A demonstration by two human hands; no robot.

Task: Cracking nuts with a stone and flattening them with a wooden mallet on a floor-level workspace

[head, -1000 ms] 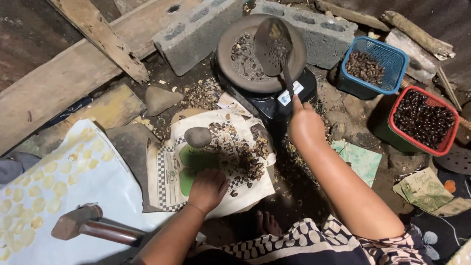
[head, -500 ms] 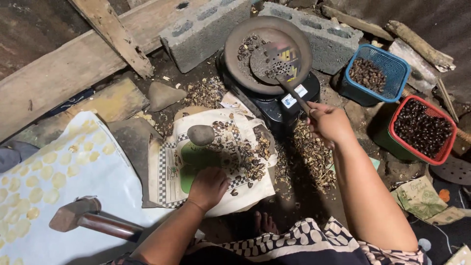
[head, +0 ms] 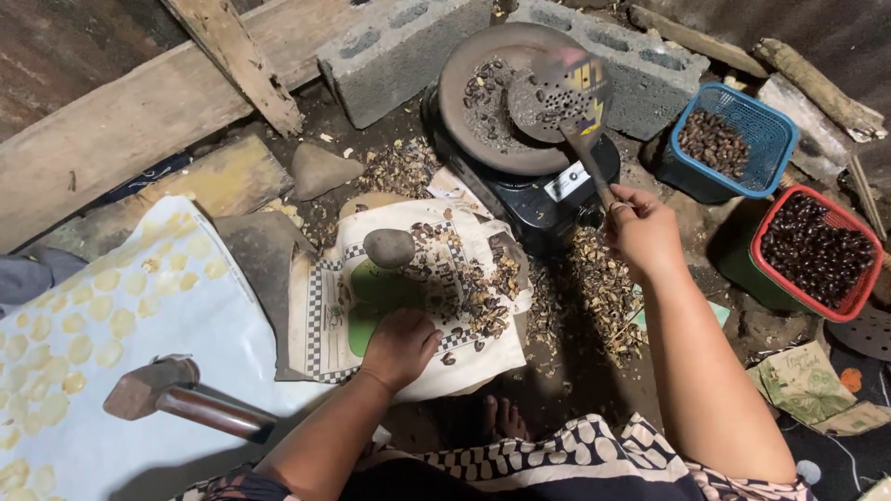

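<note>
Dirt floor [head: 557, 390], concrete blocks [head: 399, 46], right hand [head: 640, 232] gripping perforated ladle [head: 557, 93], left hand [head: 399, 345] flat on cloth [head: 325, 315].

I am looking down at a rough outdoor or shed-like work spot for roasting and shelling seeds, set on a bare dirt floor [head: 575, 390]. Concrete blocks [head: 399, 51] and old planks [head: 111, 130] edge it. A dark pan [head: 483, 111] sits on a small stove [head: 557, 190], husks [head: 603, 297] litter the ground, and baskets [head: 733, 139] hold dark seeds beside a hammer [head: 176, 399].
</note>
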